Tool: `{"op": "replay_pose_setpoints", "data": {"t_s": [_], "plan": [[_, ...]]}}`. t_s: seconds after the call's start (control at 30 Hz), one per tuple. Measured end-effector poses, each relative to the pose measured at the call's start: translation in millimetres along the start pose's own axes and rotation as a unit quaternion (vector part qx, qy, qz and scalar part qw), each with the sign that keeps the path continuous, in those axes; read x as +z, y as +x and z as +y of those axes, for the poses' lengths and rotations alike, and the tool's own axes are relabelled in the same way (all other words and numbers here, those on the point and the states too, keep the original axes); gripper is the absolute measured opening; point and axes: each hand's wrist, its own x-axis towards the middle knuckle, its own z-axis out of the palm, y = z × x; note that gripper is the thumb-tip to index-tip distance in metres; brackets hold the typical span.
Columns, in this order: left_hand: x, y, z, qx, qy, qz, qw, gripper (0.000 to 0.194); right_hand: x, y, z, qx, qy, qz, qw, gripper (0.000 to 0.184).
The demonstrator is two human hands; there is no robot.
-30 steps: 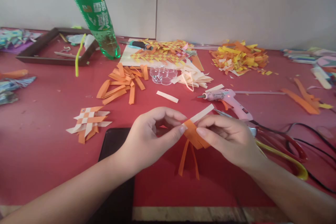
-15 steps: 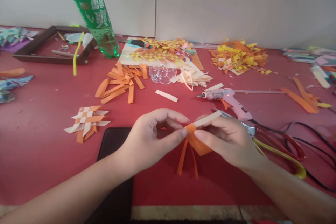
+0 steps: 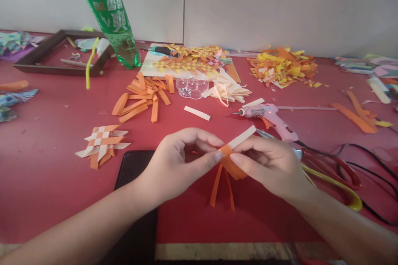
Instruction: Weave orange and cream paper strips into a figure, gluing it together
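Between both hands, above the table's front part, are several orange paper strips [image 3: 234, 168] crossed by a cream paper strip [image 3: 244, 137] that points up and right. My left hand [image 3: 183, 165] pinches the left edge of the orange strips between thumb and fingers. With thumb on top and fingers behind, my right hand [image 3: 269, 165] grips their right side near the cream strip. Two narrow orange ends hang down below the fingers. A woven orange-and-cream paper fish [image 3: 104, 143] lies at the left. The fingers hide part of the crossing.
A pink glue gun [image 3: 270, 118] and scissors with red and yellow handles [image 3: 338, 186] lie at the right. A black phone [image 3: 133, 169] is beneath my left forearm. Behind are orange strips [image 3: 146, 97], cream strips [image 3: 231, 90], a clear bead box [image 3: 192, 87] and a green bottle [image 3: 108, 16].
The cream strip has tilted more steeply, its free end shifting left and up. The orange strips have turned slightly in my right hand. My left hand has hardly moved.
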Motion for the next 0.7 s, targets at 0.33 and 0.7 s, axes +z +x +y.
{"op": "replay_pose_setpoints", "data": {"t_s": [0.33,0.7], "plan": [[-1.3,0.0,-1.3,-0.005,-0.013,-0.002,1.000,0.010,-0.5,1.1,1.4,0.006,0.018,-0.016,1.000,0.010],[-1.1,0.0,-2.5,-0.012,-0.025,0.000,1.000,0.010,-1.9,-1.0,1.7,0.008,0.033,-0.024,0.999,0.006]]}}
